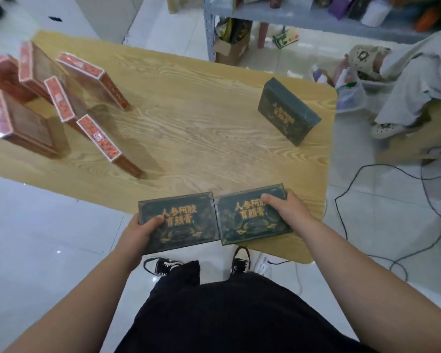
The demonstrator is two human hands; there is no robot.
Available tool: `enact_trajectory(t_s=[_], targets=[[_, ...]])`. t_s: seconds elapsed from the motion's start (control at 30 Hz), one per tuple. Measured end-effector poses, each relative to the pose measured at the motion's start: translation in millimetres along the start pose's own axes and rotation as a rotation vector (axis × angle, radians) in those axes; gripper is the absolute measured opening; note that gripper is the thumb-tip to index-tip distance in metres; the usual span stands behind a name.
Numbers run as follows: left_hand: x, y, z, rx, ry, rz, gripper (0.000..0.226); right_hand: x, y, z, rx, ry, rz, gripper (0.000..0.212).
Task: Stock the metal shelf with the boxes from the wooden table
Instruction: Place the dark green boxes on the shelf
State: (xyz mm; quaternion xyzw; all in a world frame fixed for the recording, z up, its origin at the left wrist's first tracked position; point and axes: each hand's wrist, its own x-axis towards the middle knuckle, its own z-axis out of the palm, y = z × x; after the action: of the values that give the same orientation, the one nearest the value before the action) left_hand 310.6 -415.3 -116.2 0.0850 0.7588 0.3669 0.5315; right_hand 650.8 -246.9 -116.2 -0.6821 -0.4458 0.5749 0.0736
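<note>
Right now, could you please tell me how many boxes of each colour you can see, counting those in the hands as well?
Dark green boxes: 3 (one in the left hand, one in the right hand, one standing on the wooden table)
Red boxes: 6, all on the table
Total: 9

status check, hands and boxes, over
Left hand grips left green box, right hand grips right green box. Third green box, red boxes on wooden table. Metal shelf beyond, table between.
</note>
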Motion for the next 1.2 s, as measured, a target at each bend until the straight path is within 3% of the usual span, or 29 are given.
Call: enact_trajectory(t_s=[0.13,0.23,0.33,0.53,0.73,1.07,1.2], targets=[[-38.3,-40.4,-57.3,-0.172,0.085,0.002,0.022,-15.1,-23.5,53.4,-0.073,-0.131,-0.057,0.047],[-63.7,-77.5,-104.7,-0.333,0.252,-0.058,0.035,-30.9,-44.1,108.3,-0.174,-0.224,-0.126,0.054],[-94.2,-115.5,-149.2,-0.501,0.406,-0.105,0.028,-52.7,-64.3,172.7,-0.273,-0.341,-0.188,0.053],[-152.3,-203.3,-248.9,-0.809,0.586,-0.169,0.029,-116.1,-99.6,312.5,-0.506,-0.518,-0.368,0.055],[-206.7,-262.5,-333.4,-0.992,0.763,-0.122,0.028,-192.5,-126.4,459.9,-0.631,-0.727,-0.473,0.045],[-267.5,-303.4,-419.7,-1.279,1.055,-0.137,0.047,-283.4,-173.6,668.9,-0.790,-1.003,-0.622,0.039],[-277.9,-285.7,-443.5,-1.364,1.170,-0.055,0.059,-311.8,-205.5,751.0,-0.876,-1.197,-0.659,0.050]])
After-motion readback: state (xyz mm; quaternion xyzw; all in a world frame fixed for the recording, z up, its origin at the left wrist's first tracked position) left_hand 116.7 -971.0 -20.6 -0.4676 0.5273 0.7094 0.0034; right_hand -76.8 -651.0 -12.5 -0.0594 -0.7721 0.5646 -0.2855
